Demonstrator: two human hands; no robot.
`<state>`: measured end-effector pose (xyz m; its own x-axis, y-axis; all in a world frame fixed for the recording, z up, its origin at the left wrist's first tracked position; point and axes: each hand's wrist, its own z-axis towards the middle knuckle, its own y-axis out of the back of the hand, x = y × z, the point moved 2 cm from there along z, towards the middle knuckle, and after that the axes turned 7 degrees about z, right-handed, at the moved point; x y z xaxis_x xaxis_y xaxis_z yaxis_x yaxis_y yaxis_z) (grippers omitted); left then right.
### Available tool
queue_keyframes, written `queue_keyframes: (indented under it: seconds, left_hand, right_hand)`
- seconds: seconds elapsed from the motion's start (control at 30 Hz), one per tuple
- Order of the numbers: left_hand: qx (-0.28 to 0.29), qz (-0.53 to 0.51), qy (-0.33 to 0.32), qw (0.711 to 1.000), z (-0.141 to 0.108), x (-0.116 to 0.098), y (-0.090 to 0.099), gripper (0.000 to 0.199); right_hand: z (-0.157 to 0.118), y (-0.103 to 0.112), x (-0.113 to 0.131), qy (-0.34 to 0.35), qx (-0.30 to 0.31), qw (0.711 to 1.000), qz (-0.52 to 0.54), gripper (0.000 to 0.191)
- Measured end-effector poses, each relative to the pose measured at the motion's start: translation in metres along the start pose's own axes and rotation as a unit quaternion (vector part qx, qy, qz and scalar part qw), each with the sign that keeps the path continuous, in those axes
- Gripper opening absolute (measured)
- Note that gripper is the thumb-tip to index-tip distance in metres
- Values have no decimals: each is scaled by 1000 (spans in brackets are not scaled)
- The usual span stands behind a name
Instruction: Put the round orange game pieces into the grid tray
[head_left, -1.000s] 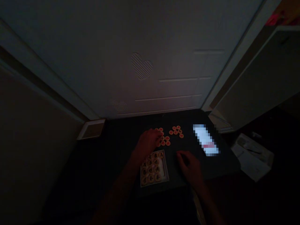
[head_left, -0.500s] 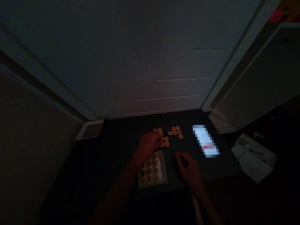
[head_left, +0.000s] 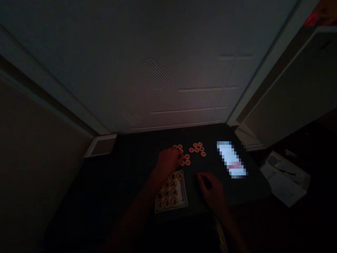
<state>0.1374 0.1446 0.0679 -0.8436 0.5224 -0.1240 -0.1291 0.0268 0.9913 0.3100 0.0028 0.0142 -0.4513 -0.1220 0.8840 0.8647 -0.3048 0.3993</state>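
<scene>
My left hand reaches over a group of round xiangqi pieces with red characters. Its fingers are bent together, the fingertips among these pieces, and whatever they grip is hidden. Below it stands a shallow white box holding rows of xiangqi pieces with black characters. My left forearm covers the box's left side in part. To the right of the box, my right hand rests low over the dark table with fingers curled in, and nothing shows in it. A second cluster of red pieces lies farther right.
A bright, pixelated phone-like screen lies on the right of the dark table. An empty-looking white tray or lid sits at the far left corner. Behind stands a pale panel with heart reliefs. A white box is off to the right.
The view has shifted very slightly. My left hand stays over the red pieces, its fingertips a touch lower. My right hand has hardly moved.
</scene>
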Motion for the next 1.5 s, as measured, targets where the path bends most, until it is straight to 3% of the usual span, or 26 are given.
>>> queue_keyframes:
  seconds: [0.93, 1.23, 1.5]
  left_hand:
    - [64, 47, 84, 993, 6, -16, 11, 19]
    - [52, 35, 61, 996, 4, -16, 13, 16]
    - [28, -4, -19, 999, 17, -20, 11, 18]
  right_hand:
    - [-1, 0, -1, 2, -5, 1000, 9, 19]
    - [-1, 1, 1, 2, -6, 1000, 7, 20]
    - [0, 1, 0, 0, -4, 1000, 7, 23]
